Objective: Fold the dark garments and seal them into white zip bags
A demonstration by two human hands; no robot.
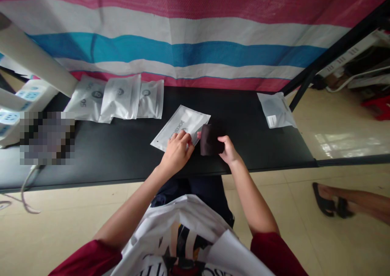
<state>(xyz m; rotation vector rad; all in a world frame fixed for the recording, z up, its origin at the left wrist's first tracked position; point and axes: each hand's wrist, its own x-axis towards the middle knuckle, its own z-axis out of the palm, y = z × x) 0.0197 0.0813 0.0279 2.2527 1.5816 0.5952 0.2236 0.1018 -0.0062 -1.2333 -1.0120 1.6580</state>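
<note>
A flat, frosted plastic bag (170,129) with dark lettering lies slanted on the black table in front of me. My left hand (177,152) is at its near right side, with fingers curled and closed on the bag's edge. Just right of the bag, my right hand (229,151) grips a folded, dark brown piece of cloth (210,140), thumb on its right side and a fingertip showing past its left edge. The cloth is held up close to the bag's right edge. What kind of cloth article it is, I cannot tell.
Several filled frosted bags (120,97) stand at the back left, and another bag with a white label (276,110) lies at the right end of the black table (252,156). Power sockets (21,105) and a blurred-out object with a cable (45,140) are left. Another person's sandalled foot (330,201) shows on the floor.
</note>
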